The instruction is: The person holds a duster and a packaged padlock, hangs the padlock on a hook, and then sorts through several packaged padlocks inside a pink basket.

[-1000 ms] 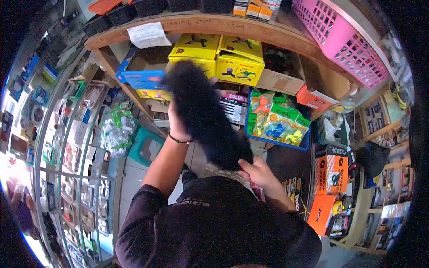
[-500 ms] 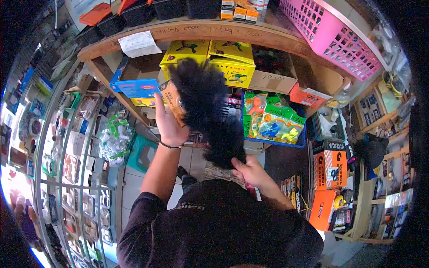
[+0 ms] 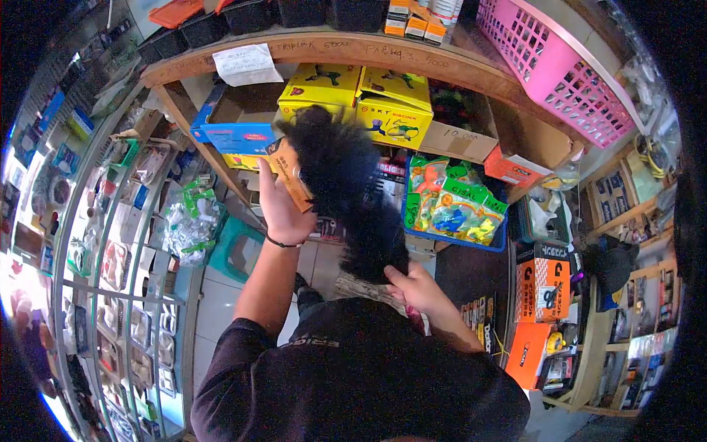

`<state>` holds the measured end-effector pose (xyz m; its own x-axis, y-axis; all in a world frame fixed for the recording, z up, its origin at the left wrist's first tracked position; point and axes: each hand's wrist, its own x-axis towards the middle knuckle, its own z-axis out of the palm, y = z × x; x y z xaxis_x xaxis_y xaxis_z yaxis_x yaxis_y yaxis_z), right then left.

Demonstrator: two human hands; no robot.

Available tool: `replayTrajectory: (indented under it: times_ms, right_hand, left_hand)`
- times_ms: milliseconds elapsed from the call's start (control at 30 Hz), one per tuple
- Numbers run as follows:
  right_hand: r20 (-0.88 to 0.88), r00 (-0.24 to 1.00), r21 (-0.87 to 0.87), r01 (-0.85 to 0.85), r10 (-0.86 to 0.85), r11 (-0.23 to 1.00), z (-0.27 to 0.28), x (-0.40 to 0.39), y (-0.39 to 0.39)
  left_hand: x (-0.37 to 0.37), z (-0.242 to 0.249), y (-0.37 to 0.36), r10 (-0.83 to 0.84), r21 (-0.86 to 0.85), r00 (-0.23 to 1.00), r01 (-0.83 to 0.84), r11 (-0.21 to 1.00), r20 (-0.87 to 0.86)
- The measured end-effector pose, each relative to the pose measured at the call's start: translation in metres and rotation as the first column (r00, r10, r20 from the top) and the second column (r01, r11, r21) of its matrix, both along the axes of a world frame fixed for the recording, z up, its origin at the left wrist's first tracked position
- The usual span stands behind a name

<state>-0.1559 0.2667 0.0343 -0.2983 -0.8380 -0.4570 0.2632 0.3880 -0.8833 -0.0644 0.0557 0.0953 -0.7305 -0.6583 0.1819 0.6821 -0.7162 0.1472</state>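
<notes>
A black fluffy duster-like object [image 3: 342, 173] spans the middle of the view, slightly smeared by motion. My right hand [image 3: 418, 287] grips its lower end, thumb on top. An orange-brown packet [image 3: 289, 175] with dark print lies against the duster's left side. My left hand [image 3: 283, 210], with a dark band at the wrist, holds the packet, thumb pointing up; its other fingers are hidden behind packet and duster.
A wooden shelf [image 3: 331, 46] holds yellow boxes [image 3: 394, 118], a blue box [image 3: 234, 138] and a blue tray of bagged parts [image 3: 456, 210]. Pink basket [image 3: 563, 74] at upper right, green stool [image 3: 234, 254] lower left, glass display shelves at left, orange box [image 3: 529, 353] at right.
The shelf and its boxes have shifted slightly right and down in view. The duster's lower part and my right hand sit a little lower; both hands keep their holds.
</notes>
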Motion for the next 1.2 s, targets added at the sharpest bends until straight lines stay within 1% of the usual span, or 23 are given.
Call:
replayTrajectory:
  times_ms: [33, 67, 133, 167, 267, 333, 400, 433, 467, 533, 600, 667, 700, 733, 767, 800, 833, 933, 967, 1000, 1067, 1133, 1200]
  right_hand:
    - [-0.059, 0.994, 0.029, -0.087, 0.089, 0.996, 0.000, -0.003, 0.002]
    - [-0.115, 0.977, 0.063, -0.172, 0.178, 0.983, 0.001, -0.005, 0.002]
    - [-0.073, 0.977, -0.021, -0.202, 0.200, 0.979, -0.001, -0.004, 0.004]
    - [-0.085, 0.979, -0.031, -0.190, 0.187, 0.981, 0.000, -0.004, 0.005]
    - [-0.112, 0.988, 0.018, -0.101, 0.102, 0.995, -0.001, -0.003, 0.006]
    - [-0.137, 0.990, 0.078, -0.028, 0.038, 0.997, -0.006, -0.002, 0.006]
    - [-0.198, 0.958, -0.087, -0.226, 0.205, 0.970, -0.012, 0.000, 0.007]
    - [-0.333, 0.886, 0.012, -0.338, 0.322, 0.941, 0.000, -0.002, 0.007]
    - [-0.334, 0.885, 0.009, -0.341, 0.325, 0.940, 0.005, 0.000, 0.007]
    - [-0.214, 0.969, 0.124, -0.099, 0.124, 0.987, 0.012, 0.002, 0.005]
    - [-0.261, 0.947, 0.111, -0.163, 0.187, 0.980, 0.024, 0.003, 0.003]
    - [-0.307, 0.919, 0.099, -0.226, 0.246, 0.969, 0.019, 0.002, 0.003]
    - [-0.309, 0.904, 0.056, -0.293, 0.296, 0.954, 0.006, 0.001, 0.004]
    - [-0.313, 0.885, 0.013, -0.359, 0.344, 0.933, -0.002, 0.000, 0.005]
    - [-0.314, 0.885, 0.010, -0.359, 0.344, 0.933, -0.005, -0.002, 0.006]
    - [-0.197, 0.961, 0.045, -0.189, 0.195, 0.981, -0.003, -0.001, 0.005]
    - [-0.083, 0.996, 0.102, -0.020, 0.028, 0.995, -0.001, 0.000, 0.005]
    - [-0.218, 0.967, -0.019, -0.142, 0.135, 0.990, 0.005, 0.003, 0.004]
    - [-0.089, 0.966, 0.024, -0.242, 0.243, 0.970, -0.019, -0.005, 0.008]
    - [-0.089, 0.967, 0.018, -0.240, 0.240, 0.971, -0.010, -0.003, 0.007]
    - [-0.109, 0.984, 0.009, -0.139, 0.139, 0.990, 0.017, 0.001, 0.006]
    - [-0.059, 0.995, -0.036, -0.080, 0.078, 0.996, 0.000, 0.001, 0.005]
    - [-0.006, 1.000, -0.075, -0.020, 0.020, 0.997, -0.008, 0.000, 0.006]
  left_hand:
    - [-0.003, 0.003, 0.002, 0.059, -0.079, 0.990, -0.049, 0.996, 0.126]
    - [-0.005, -0.008, -0.004, 0.061, -0.079, 0.991, -0.051, 0.996, 0.123]
    - [-0.008, -0.032, -0.019, -0.131, -0.395, 0.989, 0.149, 0.906, 0.074]
    - [-0.007, -0.032, -0.017, -0.118, -0.439, 0.993, 0.109, 0.892, 0.007]
    - [-0.004, -0.003, 0.001, 0.097, -0.192, 0.982, -0.065, 0.979, 0.162]
    - [-0.003, -0.007, -0.002, 0.049, -0.169, 0.986, -0.022, 0.985, 0.159]
    - [-0.005, -0.020, -0.011, -0.063, -0.369, 0.997, 0.077, 0.926, 0.051]
    - [-0.005, -0.021, -0.014, -0.129, -0.469, 0.992, 0.118, 0.875, 0.008]
    - [-0.002, -0.024, -0.007, 0.111, -0.469, 0.962, 0.020, 0.883, 0.250]
    - [0.002, -0.006, -0.001, 0.160, -0.219, 0.975, -0.125, 0.968, 0.153]
    - [0.003, 0.002, 0.004, 0.097, -0.113, 0.978, -0.078, 0.991, 0.182]
    - [0.001, -0.015, -0.004, 0.080, -0.300, 0.994, -0.056, 0.952, 0.068]
    - [0.002, -0.021, -0.006, 0.242, -0.697, 0.899, 0.091, 0.711, 0.364]
    - [0.001, -0.024, -0.010, -0.010, -0.355, 0.997, 0.038, 0.934, 0.079]
    - [0.002, -0.026, -0.011, -0.054, -0.384, 0.999, 0.052, 0.922, 0.005]
    - [0.005, -0.018, -0.008, -0.100, -0.411, 0.993, 0.064, 0.909, -0.066]
    - [0.005, -0.002, 0.002, 0.066, -0.181, 0.990, -0.042, 0.983, 0.127]
    - [0.003, -0.006, 0.001, 0.088, -0.195, 0.991, -0.067, 0.979, 0.102]
    - [0.001, -0.019, -0.006, -0.021, -0.314, 0.999, 0.030, 0.949, 0.030]
    - [0.000, -0.032, -0.013, -0.140, -0.434, 0.990, 0.113, 0.894, -0.029]
    - [0.001, -0.027, -0.011, -0.077, -0.460, 0.997, 0.077, 0.884, 0.020]
    - [0.005, 0.000, 0.004, 0.065, -0.107, 0.991, -0.053, 0.993, 0.114]
    - [0.005, -0.023, -0.006, 0.127, -0.218, 0.961, -0.073, 0.973, 0.247]
